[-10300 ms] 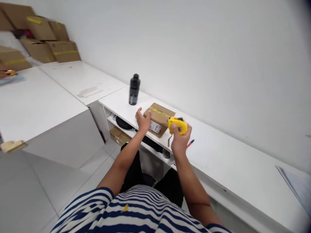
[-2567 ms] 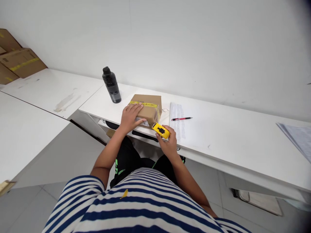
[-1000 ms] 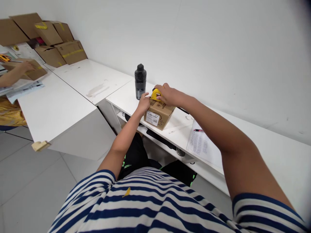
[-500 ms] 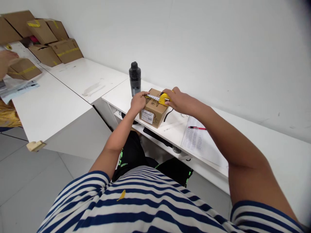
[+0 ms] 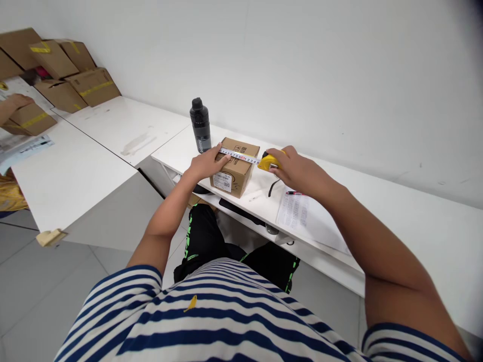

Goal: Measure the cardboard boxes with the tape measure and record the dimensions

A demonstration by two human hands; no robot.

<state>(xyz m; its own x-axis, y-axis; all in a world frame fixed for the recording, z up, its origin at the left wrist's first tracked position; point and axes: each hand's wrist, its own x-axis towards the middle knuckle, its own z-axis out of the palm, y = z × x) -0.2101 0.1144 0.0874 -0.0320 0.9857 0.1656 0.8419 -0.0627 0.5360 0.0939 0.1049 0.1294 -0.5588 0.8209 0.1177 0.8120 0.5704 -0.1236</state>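
Note:
A small cardboard box with a white label on its front side rests on the narrow white table. Across its top runs the printed blade of a tape measure, pulled out well past the box's right edge. At the box's left edge my left hand has its thumb and index finger closed on the blade's end. My right hand grips the yellow tape measure case just right of the box, a little above the table. The blade lies roughly flat over the box top.
Left of the box stands a dark bottle. Printed sheets with a red pen lie to the right. A black strap is between. Far left, another person's hand touches a box near stacked cartons.
My right hand has drawn the tape measure case to the right, off the box top, so more blade shows. My left hand stays at the box's left edge.

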